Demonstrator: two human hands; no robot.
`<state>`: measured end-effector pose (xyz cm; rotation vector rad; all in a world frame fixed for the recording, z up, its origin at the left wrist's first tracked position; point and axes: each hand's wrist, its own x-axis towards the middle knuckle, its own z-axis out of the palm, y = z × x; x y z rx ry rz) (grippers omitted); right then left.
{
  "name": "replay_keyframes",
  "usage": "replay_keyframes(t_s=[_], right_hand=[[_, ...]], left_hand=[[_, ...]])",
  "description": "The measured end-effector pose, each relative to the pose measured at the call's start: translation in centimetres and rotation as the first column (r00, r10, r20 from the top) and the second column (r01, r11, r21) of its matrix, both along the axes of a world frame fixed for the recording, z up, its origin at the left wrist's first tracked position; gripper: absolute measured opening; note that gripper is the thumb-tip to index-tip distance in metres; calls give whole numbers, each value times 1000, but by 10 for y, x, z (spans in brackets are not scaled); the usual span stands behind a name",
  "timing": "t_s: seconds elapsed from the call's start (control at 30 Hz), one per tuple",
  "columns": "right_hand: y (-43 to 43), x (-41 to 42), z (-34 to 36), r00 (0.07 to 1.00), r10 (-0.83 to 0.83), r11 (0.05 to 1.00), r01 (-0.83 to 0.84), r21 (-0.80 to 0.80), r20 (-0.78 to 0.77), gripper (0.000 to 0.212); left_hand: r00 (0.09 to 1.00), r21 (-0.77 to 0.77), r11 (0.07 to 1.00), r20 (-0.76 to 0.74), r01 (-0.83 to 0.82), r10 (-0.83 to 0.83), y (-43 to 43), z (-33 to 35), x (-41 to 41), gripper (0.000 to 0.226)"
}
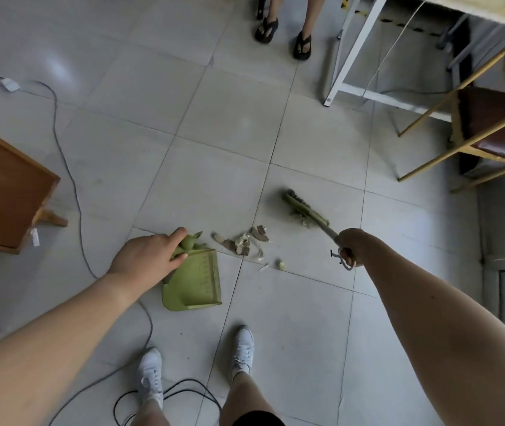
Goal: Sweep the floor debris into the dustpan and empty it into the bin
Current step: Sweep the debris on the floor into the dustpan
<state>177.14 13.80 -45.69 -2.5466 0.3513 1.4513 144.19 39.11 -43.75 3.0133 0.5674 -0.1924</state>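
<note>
A green dustpan [197,282] stands on the grey tiled floor just ahead of my feet. My left hand [149,255] grips the top of its green handle. My right hand [351,245] grips the metal handle of a green broom, whose head [302,209] rests on the floor to the right. Between dustpan and broom head lies a small pile of debris [245,242]: brown scraps and pale peelings. A small green bit [281,263] and a white scrap [264,267] lie apart, nearer me. No bin is in view.
A wooden board on legs [2,186] stands at the left. A black cable [69,179] runs across the floor and loops by my white shoes [243,345]. Another person's feet in black sandals [302,46] are at the top. A white table frame [352,56] and a gold-framed chair [491,124] stand at the right.
</note>
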Motion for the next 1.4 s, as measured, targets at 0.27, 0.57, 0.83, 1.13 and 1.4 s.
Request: replay_keyframes(t_s=[0.27,0.57,0.83,1.13,1.4], right_hand=[[10,-76,-21,990,-67,997,70,17,-127,30],[24,-157,-6,972,-128,991,135,22,-195,33],[31,-199,18,969,-238,964,244,109,-64,42],[6,-220,52,882,-471,861,454,227,25,40],[11,-265,-7,699,-708,669,710,220,-102,39]], left_hand=[[998,-30,998,-32,-60,59,-6,-3,-6,31],[996,-51,999,-84,19,-24,1,11,-32,33],[999,-70,997,-26,41,-43,18,20,-70,30],[1000,-128,991,6,27,-26,26,20,-91,31],[997,-120,991,-28,61,-65,34,9,-105,30]])
